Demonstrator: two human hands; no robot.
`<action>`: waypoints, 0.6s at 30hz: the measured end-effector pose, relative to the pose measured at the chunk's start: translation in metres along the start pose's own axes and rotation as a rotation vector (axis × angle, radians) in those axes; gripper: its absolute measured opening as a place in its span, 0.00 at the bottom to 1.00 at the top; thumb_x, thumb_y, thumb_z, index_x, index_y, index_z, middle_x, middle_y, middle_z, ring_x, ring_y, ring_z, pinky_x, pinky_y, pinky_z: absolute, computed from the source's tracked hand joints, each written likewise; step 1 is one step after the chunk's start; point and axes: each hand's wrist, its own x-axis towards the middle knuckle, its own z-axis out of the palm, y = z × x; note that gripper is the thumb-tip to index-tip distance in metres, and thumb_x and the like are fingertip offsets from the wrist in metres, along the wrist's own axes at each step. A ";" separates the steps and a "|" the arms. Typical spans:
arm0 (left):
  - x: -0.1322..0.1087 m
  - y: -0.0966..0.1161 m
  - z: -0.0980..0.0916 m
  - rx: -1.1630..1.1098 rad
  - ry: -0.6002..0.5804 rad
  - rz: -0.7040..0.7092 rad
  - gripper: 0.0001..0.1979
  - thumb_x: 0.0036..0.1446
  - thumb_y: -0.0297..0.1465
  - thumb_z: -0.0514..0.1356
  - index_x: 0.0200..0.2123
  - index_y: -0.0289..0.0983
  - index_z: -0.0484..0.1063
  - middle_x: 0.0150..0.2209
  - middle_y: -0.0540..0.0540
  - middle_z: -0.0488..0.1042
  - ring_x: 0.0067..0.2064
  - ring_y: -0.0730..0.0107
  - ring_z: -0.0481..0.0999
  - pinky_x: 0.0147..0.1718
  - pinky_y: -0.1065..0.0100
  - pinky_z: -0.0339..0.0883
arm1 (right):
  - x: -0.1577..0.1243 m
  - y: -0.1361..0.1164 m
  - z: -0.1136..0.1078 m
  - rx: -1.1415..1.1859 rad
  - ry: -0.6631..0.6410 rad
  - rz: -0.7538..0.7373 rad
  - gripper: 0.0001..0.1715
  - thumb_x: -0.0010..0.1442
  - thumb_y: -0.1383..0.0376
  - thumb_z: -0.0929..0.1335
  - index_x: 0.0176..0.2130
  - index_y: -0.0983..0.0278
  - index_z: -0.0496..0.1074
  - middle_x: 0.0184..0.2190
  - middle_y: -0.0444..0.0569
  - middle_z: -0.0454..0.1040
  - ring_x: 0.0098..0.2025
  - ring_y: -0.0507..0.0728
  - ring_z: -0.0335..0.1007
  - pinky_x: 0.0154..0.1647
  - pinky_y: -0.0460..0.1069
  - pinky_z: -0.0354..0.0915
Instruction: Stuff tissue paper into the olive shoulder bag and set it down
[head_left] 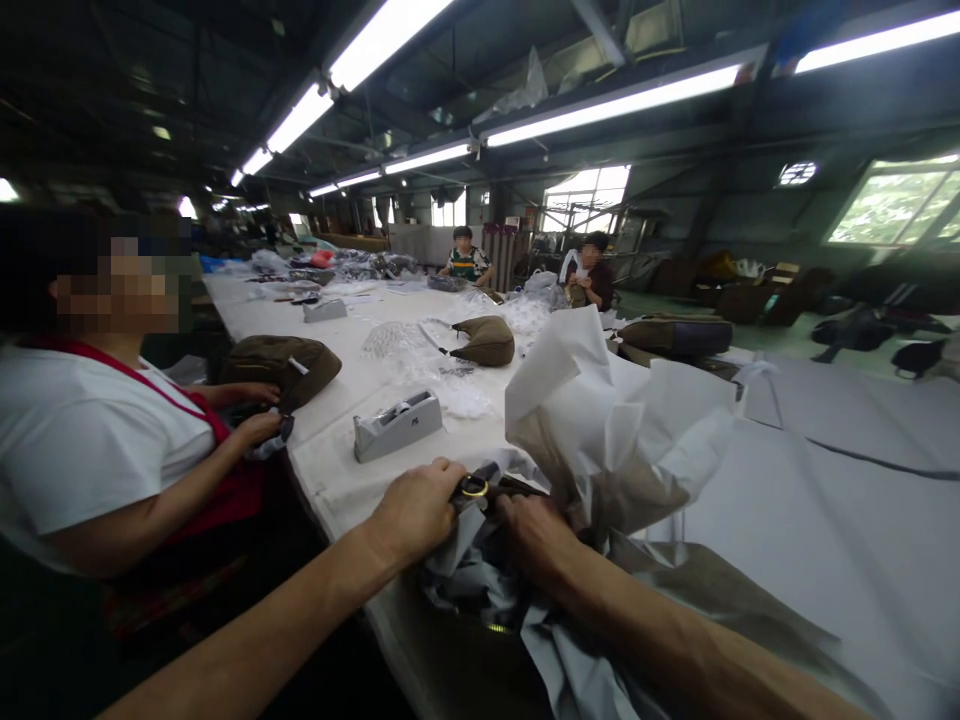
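Observation:
My left hand [416, 510] and my right hand [534, 532] are closed on the dark strap end with a gold ring [475, 487] of an olive bag [630, 495] at the table's near edge. The bag is stuffed with crumpled white paper [600, 400] that sticks up above my right hand. Grey wrapping sheets [480, 580] hang under both hands.
A grey tape dispenser [397, 425] sits just beyond my left hand on the long white table [337, 470]. At the left, a seated person in a white shirt [90, 440] handles another olive bag [289, 365]. More bags [486, 340], plastic wrap and two further people are beyond.

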 end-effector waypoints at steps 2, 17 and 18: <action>-0.002 -0.011 0.000 -0.096 0.037 0.008 0.13 0.49 0.23 0.53 0.39 0.38 0.69 0.39 0.45 0.73 0.43 0.61 0.73 0.41 0.65 0.64 | -0.004 0.002 -0.004 0.017 0.012 0.090 0.13 0.56 0.75 0.60 0.37 0.70 0.71 0.29 0.56 0.75 0.30 0.60 0.71 0.29 0.49 0.61; -0.004 -0.017 0.011 -0.051 0.139 -0.120 0.13 0.52 0.28 0.54 0.42 0.38 0.66 0.41 0.44 0.72 0.43 0.59 0.72 0.38 0.65 0.61 | -0.028 -0.009 -0.010 -0.001 0.189 -0.448 0.07 0.60 0.66 0.63 0.38 0.65 0.69 0.38 0.52 0.72 0.41 0.59 0.65 0.46 0.55 0.61; -0.003 -0.018 0.011 -0.074 0.143 -0.112 0.11 0.51 0.28 0.54 0.40 0.38 0.67 0.40 0.44 0.72 0.42 0.60 0.72 0.38 0.65 0.61 | -0.027 -0.013 -0.005 0.000 0.150 -0.576 0.08 0.60 0.65 0.63 0.40 0.64 0.69 0.41 0.51 0.72 0.43 0.59 0.64 0.46 0.54 0.62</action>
